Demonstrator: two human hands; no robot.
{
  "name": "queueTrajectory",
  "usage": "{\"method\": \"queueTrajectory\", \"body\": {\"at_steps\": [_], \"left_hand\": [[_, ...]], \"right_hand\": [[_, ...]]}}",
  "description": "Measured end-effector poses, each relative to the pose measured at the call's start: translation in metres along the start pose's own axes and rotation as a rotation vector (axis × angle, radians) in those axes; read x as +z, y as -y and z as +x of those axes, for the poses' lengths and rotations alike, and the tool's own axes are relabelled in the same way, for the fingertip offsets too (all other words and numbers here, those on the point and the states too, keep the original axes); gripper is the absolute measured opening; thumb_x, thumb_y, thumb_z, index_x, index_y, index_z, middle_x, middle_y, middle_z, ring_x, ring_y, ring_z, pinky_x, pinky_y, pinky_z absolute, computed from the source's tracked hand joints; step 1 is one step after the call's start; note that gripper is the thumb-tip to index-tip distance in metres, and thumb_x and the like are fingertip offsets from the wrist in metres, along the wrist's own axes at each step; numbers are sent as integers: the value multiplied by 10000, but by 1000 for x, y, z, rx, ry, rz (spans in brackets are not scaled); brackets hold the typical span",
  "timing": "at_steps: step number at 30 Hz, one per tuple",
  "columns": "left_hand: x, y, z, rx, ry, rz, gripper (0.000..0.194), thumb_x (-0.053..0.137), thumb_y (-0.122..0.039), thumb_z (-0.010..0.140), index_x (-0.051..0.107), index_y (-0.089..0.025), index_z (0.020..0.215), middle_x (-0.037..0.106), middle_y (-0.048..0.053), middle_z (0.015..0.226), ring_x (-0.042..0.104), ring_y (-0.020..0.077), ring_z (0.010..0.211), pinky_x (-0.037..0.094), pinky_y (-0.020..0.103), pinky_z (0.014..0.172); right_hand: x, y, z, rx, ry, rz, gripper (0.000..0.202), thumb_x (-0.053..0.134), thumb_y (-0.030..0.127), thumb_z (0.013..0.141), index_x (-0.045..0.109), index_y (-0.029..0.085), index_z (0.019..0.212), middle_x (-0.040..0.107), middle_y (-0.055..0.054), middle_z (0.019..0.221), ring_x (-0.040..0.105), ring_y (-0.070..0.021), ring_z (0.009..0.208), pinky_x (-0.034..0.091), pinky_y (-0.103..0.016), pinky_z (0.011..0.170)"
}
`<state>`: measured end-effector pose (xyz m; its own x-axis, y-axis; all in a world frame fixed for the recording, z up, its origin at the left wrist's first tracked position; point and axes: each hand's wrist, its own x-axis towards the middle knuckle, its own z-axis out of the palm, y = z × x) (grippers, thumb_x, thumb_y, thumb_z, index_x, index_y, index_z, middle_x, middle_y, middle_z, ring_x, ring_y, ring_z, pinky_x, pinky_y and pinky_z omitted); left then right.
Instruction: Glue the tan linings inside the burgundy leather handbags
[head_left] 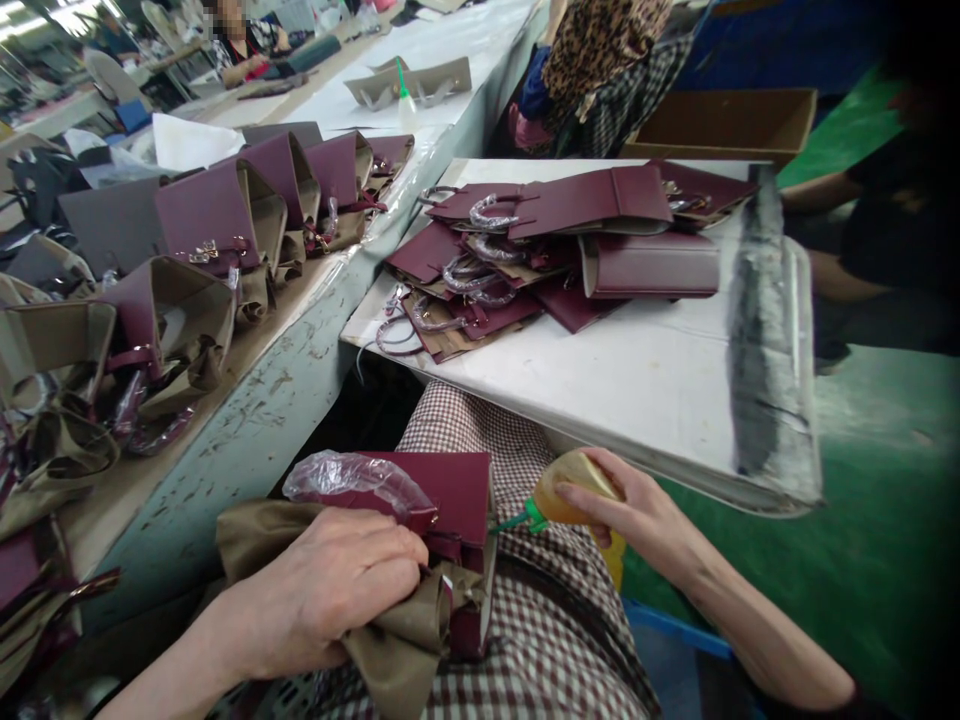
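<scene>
On my lap rests a burgundy handbag (457,485), its plastic-wrapped handle (360,478) lying across the top and its olive lining (405,640) hanging out in folds. My left hand (352,575) grips the bag with curled fingers over the lining and front. In my right hand (626,505) is a yellowish squeeze bottle (574,485) with a green nozzle. The thin nozzle tip points left and meets the right side edge of the bag; whether any liquid comes out cannot be seen.
A white-topped table (637,370) ahead bears a pile of burgundy bag pieces (592,205). Along the bench at left stand several part-made bags (202,215). Another glue-type bottle (405,100) stands farther back. Co-workers sit at the back and right; a cardboard box (727,120) is behind the table.
</scene>
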<state>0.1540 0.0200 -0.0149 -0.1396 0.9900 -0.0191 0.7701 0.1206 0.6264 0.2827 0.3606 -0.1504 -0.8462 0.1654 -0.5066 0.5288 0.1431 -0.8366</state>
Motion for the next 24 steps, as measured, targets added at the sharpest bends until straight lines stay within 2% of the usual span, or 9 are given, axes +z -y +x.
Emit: {"method": "queueTrajectory", "body": {"at_steps": [7, 11, 17, 24], "left_hand": [[-3, -2, 3, -12, 17, 6, 108, 583, -91, 924, 548, -172, 986, 733, 76, 1050, 662, 236, 821, 431, 378, 667], [-3, 0, 5, -8, 13, 15, 66, 585, -122, 953, 554, -170, 986, 735, 80, 1036, 669, 242, 822, 437, 379, 660], [-3, 1, 3, -8, 15, 13, 34, 535, -147, 1018, 559, -170, 1009, 743, 91, 1051, 667, 237, 835, 455, 369, 676], [-4, 2, 4, 20, -25, 24, 52, 530, -189, 1042, 561, -163, 1075, 759, 116, 1070, 708, 252, 865, 493, 368, 692]], "right_hand": [[1, 3, -1, 37, -61, 152, 546, 743, 694, 870, 650, 212, 1110, 643, 24, 748, 560, -161, 568, 491, -313, 524], [4, 0, 1, 77, 1, 213, 554, 788, 664, 838, 675, 202, 1123, 641, 22, 740, 532, -148, 536, 471, -295, 470], [3, 3, -1, 123, 89, 332, 520, 825, 631, 812, 722, 174, 1037, 649, -3, 746, 507, -125, 528, 443, -251, 432], [9, 12, -25, 157, 143, 495, 503, 839, 601, 817, 744, 177, 1071, 687, -31, 837, 492, -116, 568, 426, -210, 412]]}}
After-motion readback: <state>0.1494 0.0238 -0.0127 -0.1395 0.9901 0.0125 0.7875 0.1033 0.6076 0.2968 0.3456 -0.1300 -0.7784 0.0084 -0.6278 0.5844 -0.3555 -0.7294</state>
